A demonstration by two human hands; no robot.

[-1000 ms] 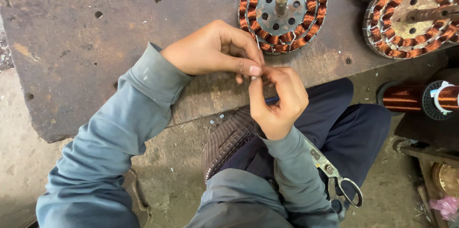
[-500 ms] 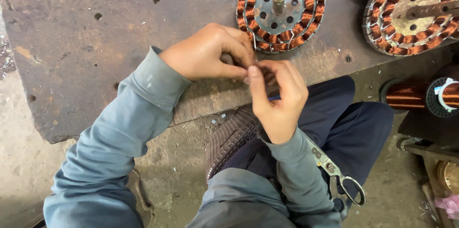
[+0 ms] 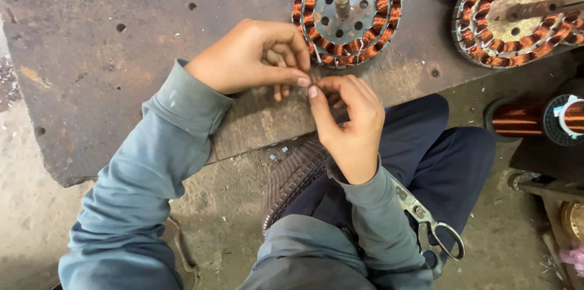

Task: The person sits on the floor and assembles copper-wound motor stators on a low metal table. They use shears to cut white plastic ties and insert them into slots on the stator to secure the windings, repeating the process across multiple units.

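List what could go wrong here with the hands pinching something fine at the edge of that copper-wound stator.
1. The left hand and right hand pinch something too thin to see clearly, probably wire from the wound stator; a hard tug might snap it or cut a fingertip.
2. The scissors lie on the lap near the right sleeve; an arm movement might knock them off.

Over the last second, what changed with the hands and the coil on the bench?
Little changed. The left hand and right hand stayed pinched together at the near edge of the copper-wound coil, fingertips meeting on something too thin to make out. The right hand's fingers shifted slightly; the view slid a little. The coil, the second coil, the wire spool and the scissors stayed where they were.
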